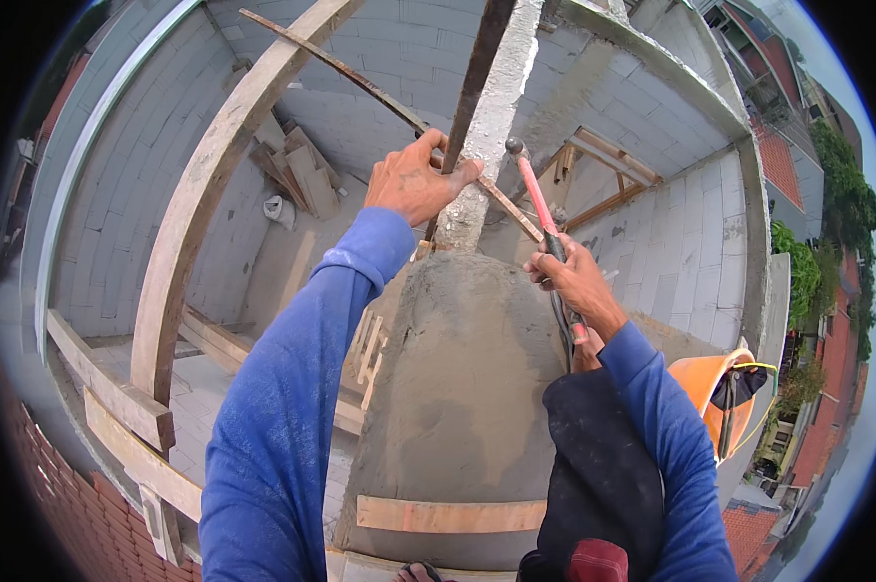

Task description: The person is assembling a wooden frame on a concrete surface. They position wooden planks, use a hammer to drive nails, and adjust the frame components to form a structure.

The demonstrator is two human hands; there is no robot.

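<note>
My left hand (421,182) grips a thin wooden strip (505,202) beside a dark upright-edged board (476,73), against the rough pale concrete beam (508,53). My right hand (572,283) is closed round the pink and black handle of a hammer (527,173), whose metal head is raised near the beam, just right of my left hand. Below both hands the beam meets a wide band of grey wet-looking mortar (455,398), with a short plank (451,513) lying across its lower part.
An orange bucket (695,388) hangs at my right by my dark-clothed leg. Timber beams (205,194) span the drop at left, above block-walled rooms (681,272) with loose boards (310,175) and a white sack (279,211) below. Roofs and trees lie beyond the right edge.
</note>
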